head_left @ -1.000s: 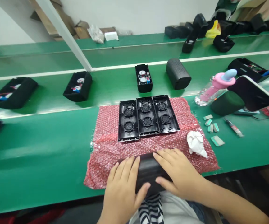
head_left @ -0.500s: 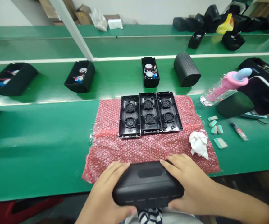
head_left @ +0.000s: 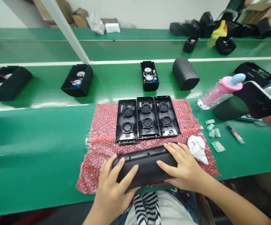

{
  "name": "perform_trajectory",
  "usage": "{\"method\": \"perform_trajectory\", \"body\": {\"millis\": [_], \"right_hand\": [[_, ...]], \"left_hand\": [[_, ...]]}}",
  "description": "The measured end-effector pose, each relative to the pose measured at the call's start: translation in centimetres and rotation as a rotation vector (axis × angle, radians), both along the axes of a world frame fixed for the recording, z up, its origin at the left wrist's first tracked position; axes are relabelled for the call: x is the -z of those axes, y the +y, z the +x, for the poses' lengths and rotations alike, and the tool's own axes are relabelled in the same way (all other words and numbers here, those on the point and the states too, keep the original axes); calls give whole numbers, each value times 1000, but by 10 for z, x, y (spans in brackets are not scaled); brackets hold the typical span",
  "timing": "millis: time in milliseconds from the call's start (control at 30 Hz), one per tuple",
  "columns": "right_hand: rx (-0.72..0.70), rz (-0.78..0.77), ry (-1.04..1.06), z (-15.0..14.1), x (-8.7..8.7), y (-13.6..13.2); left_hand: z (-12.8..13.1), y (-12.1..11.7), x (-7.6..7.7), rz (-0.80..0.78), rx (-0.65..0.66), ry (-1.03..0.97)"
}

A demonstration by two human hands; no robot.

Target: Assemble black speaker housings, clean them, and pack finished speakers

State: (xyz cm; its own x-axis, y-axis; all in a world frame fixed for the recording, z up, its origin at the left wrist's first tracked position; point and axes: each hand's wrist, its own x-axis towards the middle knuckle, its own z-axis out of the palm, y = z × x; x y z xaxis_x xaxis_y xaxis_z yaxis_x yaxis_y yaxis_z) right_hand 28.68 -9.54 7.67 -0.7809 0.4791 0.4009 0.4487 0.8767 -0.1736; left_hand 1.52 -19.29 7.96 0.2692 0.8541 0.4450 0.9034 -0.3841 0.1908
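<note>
Black case (head_left: 146, 172) newly turned, slotted edge (head_left: 145, 155) up, in grip of both hands (head_left: 114, 187) (head_left: 188, 171); tube (head_left: 236, 134) lettering illegible

- Black casing (head_left: 145, 170), one; left hand (head_left: 113, 184) and right hand (head_left: 184, 167) gripping its ends.
- Black panels (head_left: 147, 116), three, side by side on red bubble wrap (head_left: 104, 125).
- White crumpled bundle (head_left: 197, 149), one, near right hand.
</note>
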Motion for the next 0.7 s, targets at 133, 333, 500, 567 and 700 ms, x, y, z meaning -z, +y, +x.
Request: {"method": "perform_trajectory", "body": {"millis": [133, 333, 500, 567, 700], "right_hand": [[14, -14, 10, 0, 1, -5], [24, -52, 44, -1, 2, -5], [26, -83, 36, 0, -1, -5], [20, -99, 22, 0, -3, -5], [15, -115, 26, 0, -4, -4]], "left_hand": [[1, 0, -7, -29, 51, 93], [3, 6, -4, -104, -16, -131], [7, 5, 3, -65, -21, -309], [6, 0, 10, -48, -25, -382], [-5, -11, 23, -160, -199, -562]]}}
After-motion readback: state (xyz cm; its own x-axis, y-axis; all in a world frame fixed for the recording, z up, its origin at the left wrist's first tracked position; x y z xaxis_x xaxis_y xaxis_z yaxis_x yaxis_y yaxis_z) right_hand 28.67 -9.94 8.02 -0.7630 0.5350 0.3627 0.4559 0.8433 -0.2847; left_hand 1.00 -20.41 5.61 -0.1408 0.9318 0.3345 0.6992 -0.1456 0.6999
